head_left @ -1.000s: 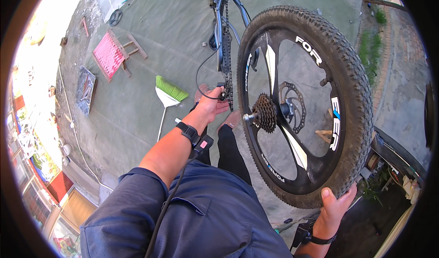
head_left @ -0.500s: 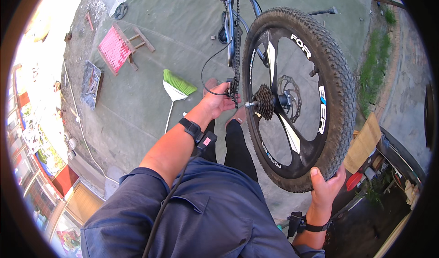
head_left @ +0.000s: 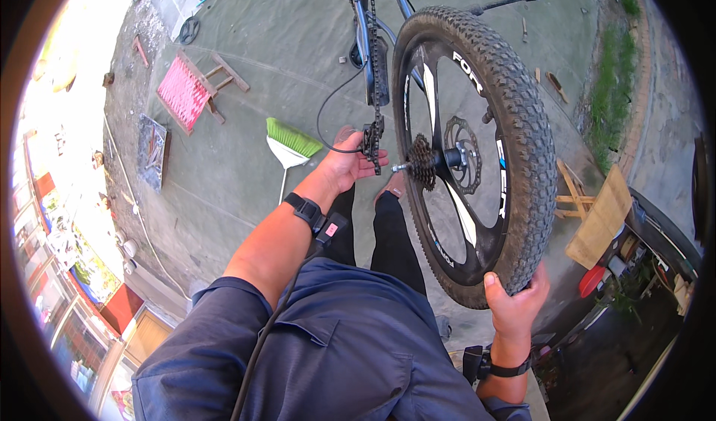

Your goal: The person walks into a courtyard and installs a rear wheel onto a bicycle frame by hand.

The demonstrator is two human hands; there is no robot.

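Observation:
My left hand (head_left: 347,160) grips the rear derailleur (head_left: 371,141), its fingers partly spread beneath it, with a cable looping out and the chain (head_left: 377,78) running up to the blue bicycle frame (head_left: 368,41). To the right, a loose rear wheel (head_left: 522,123) stands tilted, with black spokes marked white. Its cassette (head_left: 422,164) and protruding axle are just right of the derailleur, with a brake disc on the far side of the hub. My right hand (head_left: 514,302) is closed around the bottom of the knobby tyre, thumb on the near side.
A green broom (head_left: 291,139), a stool with pink seat (head_left: 183,93) and a tray (head_left: 151,149) lie on the left. On the right are a wooden board (head_left: 597,220), grass (head_left: 608,85) and clutter along a dark edge. A pipe-like tool (head_left: 500,3) lies beyond the wheel.
The wheel has shifted a little left and turned, showing more tread. My right hand has moved up and left with it. My left hand still holds the derailleur, slightly higher than a second ago.

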